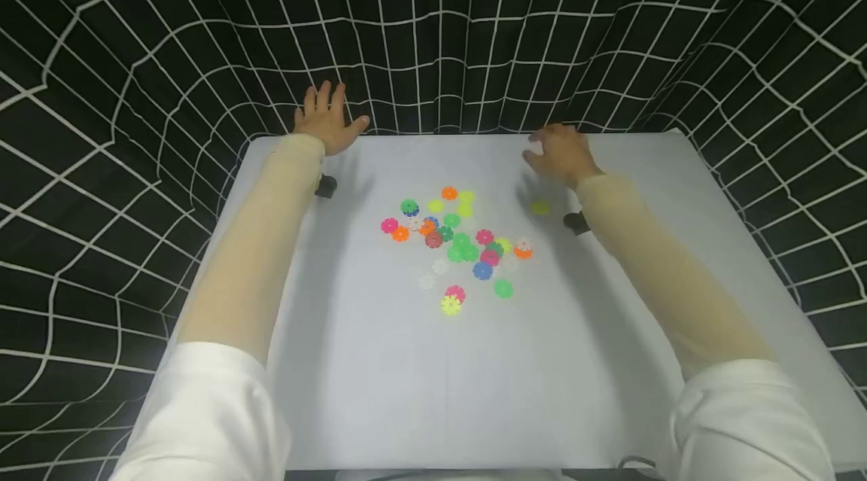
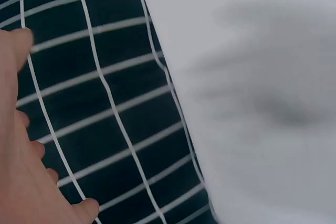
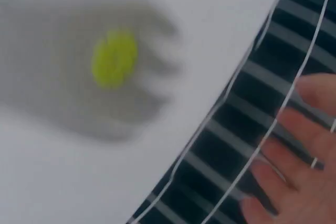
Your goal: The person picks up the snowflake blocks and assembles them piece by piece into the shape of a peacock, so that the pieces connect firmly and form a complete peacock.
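My left hand (image 1: 327, 122) hovers above the far left corner of the table with its fingers spread and nothing in it. Over the far right side, my right hand (image 1: 561, 153) is raised too, fingers apart and loosely bent, holding nothing. Nearest to it lies a yellow notched disc (image 1: 539, 207), which the right wrist view shows as a blurred yellow disc (image 3: 114, 59) inside the hand's shadow. A loose scatter of small notched plastic discs lies mid-table, among them a blue disc (image 1: 482, 271), a green disc (image 1: 503, 288) and an orange disc (image 1: 450, 193). Some overlap.
The white table (image 1: 379, 383) has its far edge against a dark curtain (image 1: 433, 29) with a white grid, which also hangs along both sides. A dark wrist device (image 1: 326, 186) sits under the left wrist, another wrist device (image 1: 577, 223) under the right. A cable (image 1: 637, 460) shows at the near edge.
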`<state>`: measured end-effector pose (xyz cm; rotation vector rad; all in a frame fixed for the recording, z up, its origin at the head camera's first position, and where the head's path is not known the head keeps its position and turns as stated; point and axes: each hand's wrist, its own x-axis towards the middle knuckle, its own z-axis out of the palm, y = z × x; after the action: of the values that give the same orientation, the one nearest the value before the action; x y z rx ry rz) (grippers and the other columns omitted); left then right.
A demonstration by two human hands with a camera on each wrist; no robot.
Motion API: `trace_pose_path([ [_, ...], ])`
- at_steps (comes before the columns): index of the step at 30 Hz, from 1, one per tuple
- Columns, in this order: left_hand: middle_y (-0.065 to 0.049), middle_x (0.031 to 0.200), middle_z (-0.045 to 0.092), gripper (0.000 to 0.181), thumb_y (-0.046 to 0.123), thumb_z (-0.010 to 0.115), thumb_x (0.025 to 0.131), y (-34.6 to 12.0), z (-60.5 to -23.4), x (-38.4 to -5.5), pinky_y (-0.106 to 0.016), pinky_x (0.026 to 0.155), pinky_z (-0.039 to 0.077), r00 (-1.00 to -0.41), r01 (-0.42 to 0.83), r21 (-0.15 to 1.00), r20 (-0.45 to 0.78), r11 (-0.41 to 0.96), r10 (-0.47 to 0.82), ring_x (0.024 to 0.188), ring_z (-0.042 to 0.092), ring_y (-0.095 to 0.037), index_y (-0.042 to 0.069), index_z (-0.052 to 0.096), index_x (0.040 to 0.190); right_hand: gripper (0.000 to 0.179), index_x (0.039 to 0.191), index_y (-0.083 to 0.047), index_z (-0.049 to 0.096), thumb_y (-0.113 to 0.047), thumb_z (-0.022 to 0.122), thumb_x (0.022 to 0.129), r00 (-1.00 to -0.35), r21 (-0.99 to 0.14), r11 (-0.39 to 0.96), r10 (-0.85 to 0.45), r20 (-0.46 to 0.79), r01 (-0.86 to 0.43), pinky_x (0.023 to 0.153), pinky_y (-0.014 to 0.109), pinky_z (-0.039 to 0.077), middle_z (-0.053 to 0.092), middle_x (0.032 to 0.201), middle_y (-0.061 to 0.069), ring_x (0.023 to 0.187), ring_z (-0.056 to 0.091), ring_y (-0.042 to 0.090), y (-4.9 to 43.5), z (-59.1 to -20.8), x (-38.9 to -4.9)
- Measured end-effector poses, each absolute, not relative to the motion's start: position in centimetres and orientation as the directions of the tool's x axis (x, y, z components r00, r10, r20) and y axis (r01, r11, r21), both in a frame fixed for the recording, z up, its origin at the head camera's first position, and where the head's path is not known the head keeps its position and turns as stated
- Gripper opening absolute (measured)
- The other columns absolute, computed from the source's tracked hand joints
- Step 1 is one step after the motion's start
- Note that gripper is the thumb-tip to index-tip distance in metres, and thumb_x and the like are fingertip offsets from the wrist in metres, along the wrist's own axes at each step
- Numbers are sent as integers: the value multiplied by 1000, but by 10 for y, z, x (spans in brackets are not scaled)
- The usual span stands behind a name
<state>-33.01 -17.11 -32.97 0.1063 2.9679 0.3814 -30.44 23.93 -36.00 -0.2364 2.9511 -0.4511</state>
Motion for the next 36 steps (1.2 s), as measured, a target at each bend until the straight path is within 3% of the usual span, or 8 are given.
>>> trace_pose_path([
  [3, -17, 170, -10, 82, 50, 37, 104, -163, -331, -326, -64, 127, 6, -985, 92, 306, -112, 948, 131, 158, -9, -39, 12, -6, 163, 46, 140, -6, 56, -34, 52, 104, -942, -360, 916, -265, -208, -178, 121, 61, 29, 53, 147, 20, 139, 43, 41, 225, -368, -286],
  [6, -18, 170, 1, 80, 44, 43, 104, -153, -333, -322, -62, 127, 14, -980, 131, 334, -98, 933, 173, 158, 3, -39, 12, -1, 163, 39, 134, -7, 61, -30, 56, 102, -904, -421, 885, -332, -270, -199, 114, 56, 43, 63, 137, 16, 130, 55, 35, 213, -375, -268],
  [13, -19, 158, 35, 64, 34, 51, 103, -124, -341, -305, -52, 122, 35, -959, 228, 442, -52, 868, 278, 145, 38, -34, 10, 27, 158, 36, 133, -11, 64, -27, 57, 101, -864, -473, 846, -412, -290, -245, 113, 54, 45, 65, 133, 12, 127, 55, 32, 201, -389, -244],
  [16, -17, 143, 48, 58, 32, 55, 103, -111, -346, -293, -48, 113, 46, -944, 247, 506, -68, 827, 324, 127, 51, -31, 12, 37, 154, 36, 132, -10, 65, -27, 60, 101, -851, -499, 821, -451, -270, -277, 112, 52, 45, 65, 133, 12, 127, 55, 32, 197, -394, -240],
  [19, -15, 128, 57, 51, 29, 59, 102, -94, -354, -282, -45, 101, 51, -910, 287, 546, -101, 787, 403, 111, 55, -29, 13, 46, 148, 35, 129, -9, 67, -25, 64, 98, -839, -504, 804, -484, -247, -315, 109, 49, 48, 68, 126, 11, 119, 57, 30, 192, -398, -236],
  [28, -6, 108, 60, 42, 30, 65, 98, -50, -405, -245, -32, 81, 52, -753, 473, 477, -217, 740, 621, 92, 57, -19, 16, 61, 137, 39, 125, -14, 68, -26, 75, 89, -820, -390, 825, -519, -240, -408, 90, 40, 51, 61, 106, 4, 103, 52, 23, 176, -413, -224],
  [33, -3, 104, 52, 45, 28, 65, 96, -41, -433, -220, -26, 67, 47, -733, 491, 437, -259, 753, 629, 78, 52, -14, 19, 59, 140, 31, 117, -15, 68, -27, 76, 90, -821, -421, 830, -501, -275, -365, 89, 37, 50, 59, 103, 2, 102, 51, 22, 176, -424, -218],
  [36, 0, 104, 50, 40, 27, 66, 96, -38, -445, -210, -24, 63, 46, -745, 485, 433, -252, 760, 618, 74, 54, -13, 20, 60, 135, 23, 112, -15, 67, -26, 73, 92, -808, -481, 809, -511, -293, -337, 91, 37, 50, 61, 103, 1, 101, 51, 21, 181, -432, -218],
])
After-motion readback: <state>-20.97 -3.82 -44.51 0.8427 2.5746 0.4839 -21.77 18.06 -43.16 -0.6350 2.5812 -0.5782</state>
